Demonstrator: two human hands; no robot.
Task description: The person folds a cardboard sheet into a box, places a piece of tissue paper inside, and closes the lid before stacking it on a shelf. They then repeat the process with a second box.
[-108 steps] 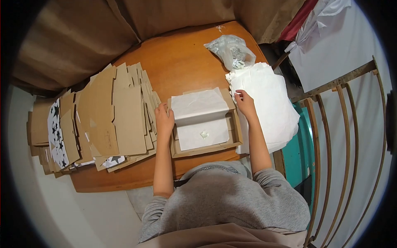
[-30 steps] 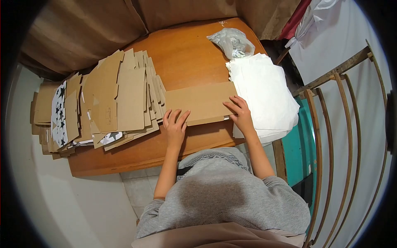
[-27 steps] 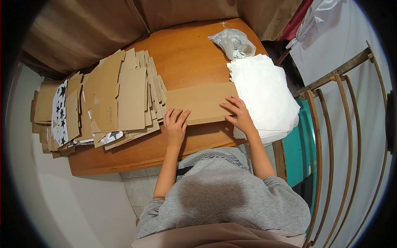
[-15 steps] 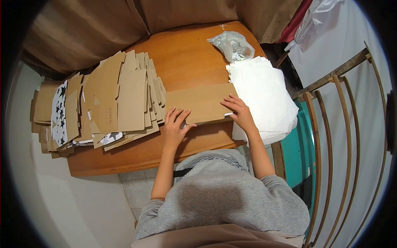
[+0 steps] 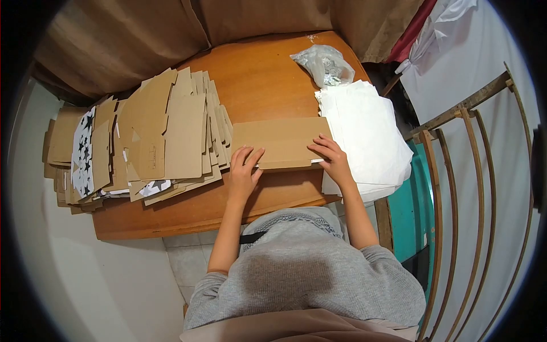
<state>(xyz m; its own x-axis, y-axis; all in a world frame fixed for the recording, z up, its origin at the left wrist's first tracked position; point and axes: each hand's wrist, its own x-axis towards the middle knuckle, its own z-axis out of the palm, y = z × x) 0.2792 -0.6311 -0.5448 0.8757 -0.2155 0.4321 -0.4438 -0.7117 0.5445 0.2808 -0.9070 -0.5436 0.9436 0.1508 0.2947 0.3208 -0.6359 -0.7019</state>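
Observation:
A brown cardboard box [image 5: 281,138], folded low and long, lies on the wooden table in front of me. Its left near corner is gripped by my left hand [image 5: 245,171], with the fingers bent over the top and the thumb at the near side. My right hand [image 5: 333,161] holds the right near corner in the same way, fingers curled on top. A narrow strip of the near wall shows between the hands, and bits of white show at both corners. The underside of the box is hidden.
Stacked flattened cardboard boxes [image 5: 145,134], some with a black star print [image 5: 84,153], fill the left of the wooden table [image 5: 245,74]. White sheets [image 5: 369,137] are piled at right, behind them a clear plastic bag [image 5: 327,65]. A wooden rack [image 5: 478,159] stands farther right.
The near edge of the box now looks straighter, with its flap folded in more evenly. My right hand has shifted slightly down and right along the corner. The view has moved a little.

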